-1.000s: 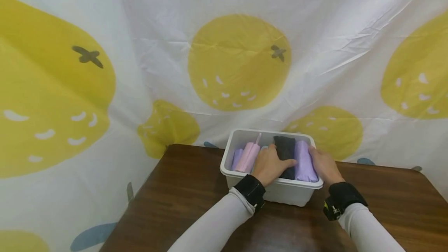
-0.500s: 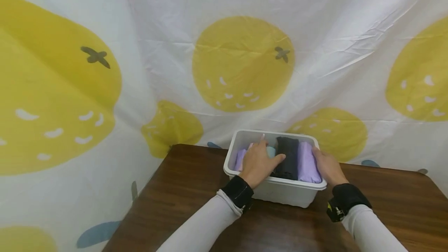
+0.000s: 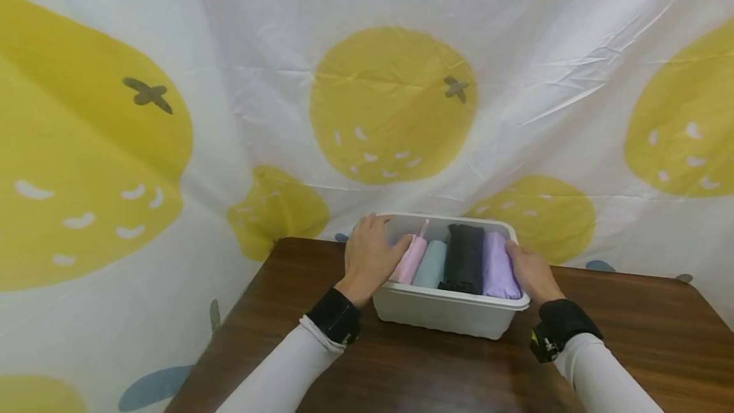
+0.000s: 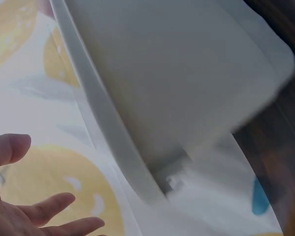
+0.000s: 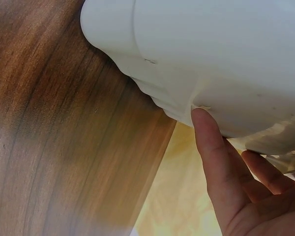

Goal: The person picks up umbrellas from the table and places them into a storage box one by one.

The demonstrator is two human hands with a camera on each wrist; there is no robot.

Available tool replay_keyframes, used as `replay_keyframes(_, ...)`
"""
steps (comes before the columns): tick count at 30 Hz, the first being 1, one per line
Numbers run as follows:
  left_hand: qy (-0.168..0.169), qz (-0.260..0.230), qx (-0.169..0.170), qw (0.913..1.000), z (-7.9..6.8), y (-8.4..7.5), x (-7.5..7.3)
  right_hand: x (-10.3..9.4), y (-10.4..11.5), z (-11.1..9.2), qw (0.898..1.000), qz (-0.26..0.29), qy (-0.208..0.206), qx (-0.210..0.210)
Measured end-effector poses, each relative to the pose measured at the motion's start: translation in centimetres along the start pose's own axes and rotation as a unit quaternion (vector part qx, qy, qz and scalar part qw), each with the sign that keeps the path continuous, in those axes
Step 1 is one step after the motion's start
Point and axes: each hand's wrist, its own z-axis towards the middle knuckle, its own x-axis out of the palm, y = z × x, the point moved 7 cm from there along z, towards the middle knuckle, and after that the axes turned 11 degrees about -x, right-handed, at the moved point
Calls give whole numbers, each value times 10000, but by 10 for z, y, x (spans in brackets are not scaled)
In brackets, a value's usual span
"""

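Note:
A white plastic bin (image 3: 444, 314) stands on the table holding several rolled bundles. From left to right I make out a pink roll (image 3: 414, 261), a light blue roll (image 3: 430, 264), a dark grey roll (image 3: 464, 259) and a shiny lilac roll (image 3: 500, 266). My left hand (image 3: 369, 257) is at the bin's left end, thumb spread over the near-left corner. In the left wrist view its fingers (image 4: 49, 209) are extended and apart from the bin wall. My right hand (image 3: 533, 273) holds the bin's right end, a digit at the rim and fingers (image 5: 211, 147) against the outer wall.
The brown wooden table (image 3: 275, 336) extends on both sides of the bin. Close behind the bin hangs a white curtain (image 3: 275, 120) printed with yellow fruit. Black bands (image 3: 334, 316) sit round both wrists.
My left hand has moved left from above the middle rolls, past the pink roll, to the bin's left end. The light blue roll is now uncovered. My right hand stays at the right end.

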Motion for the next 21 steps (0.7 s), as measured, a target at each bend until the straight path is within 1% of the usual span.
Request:
replay_keyframes(2, 14, 94, -158, 9998, 1, 10, -6, 0, 0, 0, 10000, -25, 2, 0)
replay_keyframes(5, 114, 132, -429, 9989, 3, 26, -10, 1, 0, 1, 10000, -9, 37, 44)
replay_keyframes(9, 265, 116, -689, 9972, 6, 45, -10, 0, -1, 0, 9999, 21, 48, 103)
replay_keyframes(13, 311, 104, -934, 9951, 5, 71, -11, 2, -1, 0, 10000, 28, 40, 80)
replay_keyframes(15, 308, 106, -1060, 9938, 2, 88, -10, 2, -2, 1, 10000, 6, 30, 70)
replay_keyframes(18, 364, 116, -1336, 9903, -4, 114, -5, 1, -2, 1, 10000, -48, 31, 47)
replay_keyframes(21, 513, 204, -1639, 9849, -11, 135, 4, -1, -2, 2, 10000, -86, 37, 15)
